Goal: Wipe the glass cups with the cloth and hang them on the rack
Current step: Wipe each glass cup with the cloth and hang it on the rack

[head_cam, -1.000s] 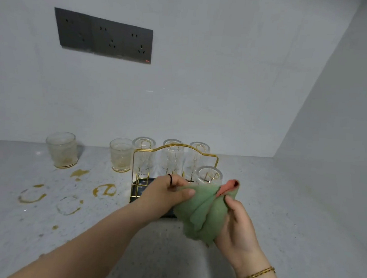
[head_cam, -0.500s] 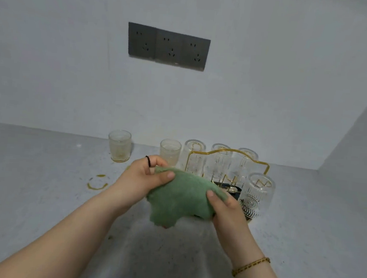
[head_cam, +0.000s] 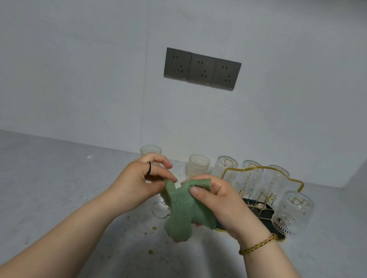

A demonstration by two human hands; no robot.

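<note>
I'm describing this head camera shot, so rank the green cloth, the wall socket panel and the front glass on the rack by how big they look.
1. Wall socket panel, largest.
2. Green cloth, slightly smaller, though partly hidden by the right hand.
3. Front glass, smallest.
The cloth sits nearer the camera, so true sizes may differ.

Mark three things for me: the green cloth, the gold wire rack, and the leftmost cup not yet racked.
green cloth (head_cam: 180, 213): head view, middle of the hanging fabric below both hands.
gold wire rack (head_cam: 301, 186): head view, right bend of the gold top rail.
leftmost cup (head_cam: 150, 151): head view, upper rim above the left hand.
</note>
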